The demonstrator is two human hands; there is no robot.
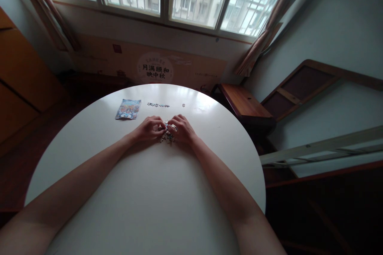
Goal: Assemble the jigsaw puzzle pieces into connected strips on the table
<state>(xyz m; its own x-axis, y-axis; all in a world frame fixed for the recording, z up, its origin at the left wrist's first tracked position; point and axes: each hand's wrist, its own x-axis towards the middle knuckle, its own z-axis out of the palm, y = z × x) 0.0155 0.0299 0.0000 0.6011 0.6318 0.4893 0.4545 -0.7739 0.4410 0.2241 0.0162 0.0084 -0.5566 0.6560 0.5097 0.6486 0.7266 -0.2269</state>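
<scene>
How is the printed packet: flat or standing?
Flat: the packet lies printed side up on the white table. Whether anything's inside, cannot tell.

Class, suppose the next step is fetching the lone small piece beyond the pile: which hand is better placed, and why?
Probably the right hand: the lone piece lies almost straight ahead of it, while the left hand is farther off, across the pile.

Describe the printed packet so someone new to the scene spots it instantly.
Start from the big white table with the curved far edge. On its far part, beyond and to the left of the person's left hand, lies the flat, roughly rectangular packet. Its blue and orange print and much larger size set it apart from the row of small pieces at its right.
</scene>
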